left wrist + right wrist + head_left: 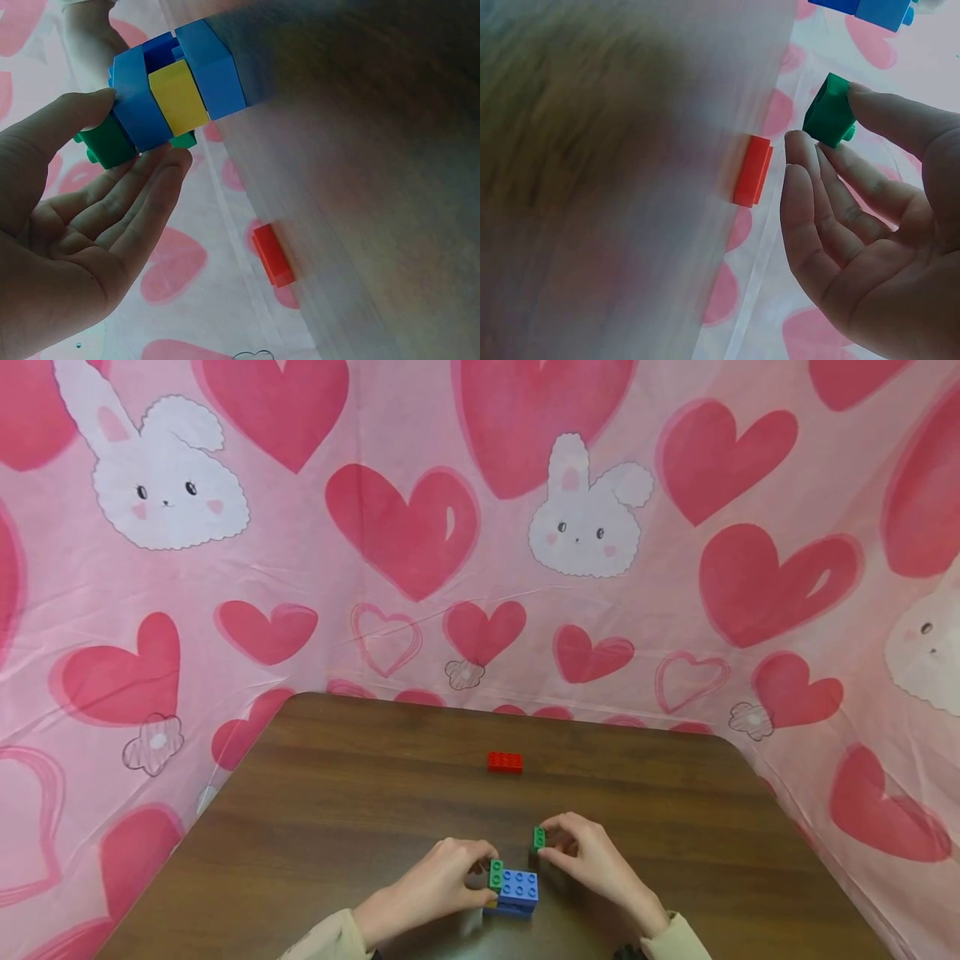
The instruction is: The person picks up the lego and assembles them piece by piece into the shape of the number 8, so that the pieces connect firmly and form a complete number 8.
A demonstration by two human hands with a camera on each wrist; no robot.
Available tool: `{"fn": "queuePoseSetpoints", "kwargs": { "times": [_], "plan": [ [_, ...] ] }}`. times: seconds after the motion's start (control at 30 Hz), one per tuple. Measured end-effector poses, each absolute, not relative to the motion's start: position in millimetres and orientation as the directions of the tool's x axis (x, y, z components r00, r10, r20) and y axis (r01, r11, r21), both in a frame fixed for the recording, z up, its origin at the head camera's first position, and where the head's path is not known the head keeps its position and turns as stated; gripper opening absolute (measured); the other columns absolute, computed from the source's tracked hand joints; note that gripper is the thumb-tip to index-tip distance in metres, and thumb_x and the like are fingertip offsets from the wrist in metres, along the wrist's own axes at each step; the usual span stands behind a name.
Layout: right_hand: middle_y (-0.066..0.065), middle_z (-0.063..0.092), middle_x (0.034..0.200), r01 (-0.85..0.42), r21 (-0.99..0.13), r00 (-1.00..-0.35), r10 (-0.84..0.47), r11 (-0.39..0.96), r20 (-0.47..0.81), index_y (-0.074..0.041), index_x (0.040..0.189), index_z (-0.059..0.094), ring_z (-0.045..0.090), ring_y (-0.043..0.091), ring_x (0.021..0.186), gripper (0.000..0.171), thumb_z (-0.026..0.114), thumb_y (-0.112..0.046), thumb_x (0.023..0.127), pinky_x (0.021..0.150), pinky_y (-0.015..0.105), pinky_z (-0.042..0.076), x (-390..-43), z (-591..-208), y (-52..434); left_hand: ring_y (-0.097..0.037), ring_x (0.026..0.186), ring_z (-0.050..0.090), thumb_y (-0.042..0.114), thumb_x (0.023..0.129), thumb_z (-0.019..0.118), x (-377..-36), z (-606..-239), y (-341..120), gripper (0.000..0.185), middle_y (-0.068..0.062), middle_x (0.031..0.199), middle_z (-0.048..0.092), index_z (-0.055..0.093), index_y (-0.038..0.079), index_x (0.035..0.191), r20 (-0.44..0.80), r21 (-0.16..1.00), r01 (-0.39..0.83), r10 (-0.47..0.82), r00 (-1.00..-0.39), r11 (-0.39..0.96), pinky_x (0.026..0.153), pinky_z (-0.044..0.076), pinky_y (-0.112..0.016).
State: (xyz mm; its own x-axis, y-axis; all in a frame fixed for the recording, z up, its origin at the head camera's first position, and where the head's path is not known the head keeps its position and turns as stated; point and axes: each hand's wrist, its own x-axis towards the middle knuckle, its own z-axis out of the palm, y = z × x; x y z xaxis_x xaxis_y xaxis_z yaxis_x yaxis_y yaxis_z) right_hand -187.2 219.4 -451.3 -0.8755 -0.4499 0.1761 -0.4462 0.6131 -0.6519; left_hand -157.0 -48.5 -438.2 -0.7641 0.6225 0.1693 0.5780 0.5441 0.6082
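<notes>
A small stack of toy building bricks stands near the table's front, with a blue brick [519,886] on top and a green brick [496,874] at its left end. Lower down, the left wrist view shows a yellow brick [178,99] between the upper blue brick and a lower blue brick [212,69]. My left hand [435,881] grips the stack's left end between thumb and fingers. Just right of and beyond the stack, my right hand [592,856] pinches a loose green brick [539,839] by thumb and fingertips, apart from the stack.
A red brick [505,763] lies farther back on the brown wooden table [360,777]. Pink cloth [420,635] printed with hearts and rabbits hangs behind the table and along both sides.
</notes>
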Motion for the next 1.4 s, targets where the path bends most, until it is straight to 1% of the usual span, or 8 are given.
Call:
{"fn": "queuePoseSetpoints", "kwargs": {
  "times": [0.2, 0.43, 0.8, 1.07, 1.4],
  "plan": [
    [0.005, 0.068, 0.099, -0.442, -0.652, -0.877, -0.45, 0.616, 0.17, -0.01, 0.109, 0.067, 0.06, -0.002, 0.074, 0.027, 0.074, -0.028, 0.089, 0.064, 0.019, 0.052, -183, -451, 219, 0.002, 0.082, 0.062, 0.021, 0.081, 0.082, -157, -438, -49, 0.03, 0.006, 0.094, 0.073, 0.069, 0.011, 0.106, 0.163, 0.621, 0.569, 0.622, -0.766, 0.538, 0.068, 0.05, -0.013],
    [0.004, 0.067, 0.098, -0.442, -0.66, -0.877, -0.449, 0.608, 0.174, -0.011, 0.109, 0.067, 0.06, -0.002, 0.075, 0.027, 0.074, -0.028, 0.089, 0.064, 0.019, 0.052, -176, -449, 218, 0.002, 0.082, 0.062, 0.021, 0.08, 0.082, -156, -438, -49, 0.03, 0.005, 0.094, 0.073, 0.069, 0.011, 0.106, 0.178, 0.607, 0.583, 0.622, -0.762, 0.54, 0.068, 0.05, -0.012],
    [0.004, 0.068, 0.098, -0.466, -0.66, -0.867, -0.452, 0.589, 0.209, -0.012, 0.108, 0.067, 0.06, -0.003, 0.075, 0.025, 0.074, -0.027, 0.089, 0.063, 0.019, 0.052, -168, -446, 216, 0.004, 0.081, 0.06, 0.021, 0.08, 0.083, -157, -439, -48, 0.031, 0.005, 0.094, 0.073, 0.07, 0.011, 0.106, 0.166, 0.617, 0.569, 0.617, -0.769, 0.543, 0.068, 0.05, -0.012],
    [0.002, 0.067, 0.097, -0.491, -0.665, -0.855, -0.458, 0.563, 0.244, -0.013, 0.108, 0.067, 0.06, -0.004, 0.074, 0.025, 0.074, -0.028, 0.089, 0.062, 0.019, 0.052, -164, -445, 216, 0.002, 0.081, 0.062, 0.021, 0.08, 0.083, -158, -438, -48, 0.031, 0.004, 0.095, 0.073, 0.07, 0.011, 0.107, 0.156, 0.624, 0.56, 0.615, -0.773, 0.545, 0.069, 0.05, -0.013],
    [0.007, 0.067, 0.095, -0.512, -0.666, -0.842, -0.47, 0.543, 0.264, -0.012, 0.108, 0.067, 0.059, -0.004, 0.073, 0.024, 0.074, -0.024, 0.089, 0.061, 0.02, 0.052, -157, -441, 214, 0.001, 0.082, 0.062, 0.021, 0.081, 0.082, -158, -438, -48, 0.032, 0.003, 0.096, 0.073, 0.07, 0.01, 0.108, 0.142, 0.633, 0.549, 0.615, -0.776, 0.546, 0.069, 0.051, -0.013]
  ]
}}
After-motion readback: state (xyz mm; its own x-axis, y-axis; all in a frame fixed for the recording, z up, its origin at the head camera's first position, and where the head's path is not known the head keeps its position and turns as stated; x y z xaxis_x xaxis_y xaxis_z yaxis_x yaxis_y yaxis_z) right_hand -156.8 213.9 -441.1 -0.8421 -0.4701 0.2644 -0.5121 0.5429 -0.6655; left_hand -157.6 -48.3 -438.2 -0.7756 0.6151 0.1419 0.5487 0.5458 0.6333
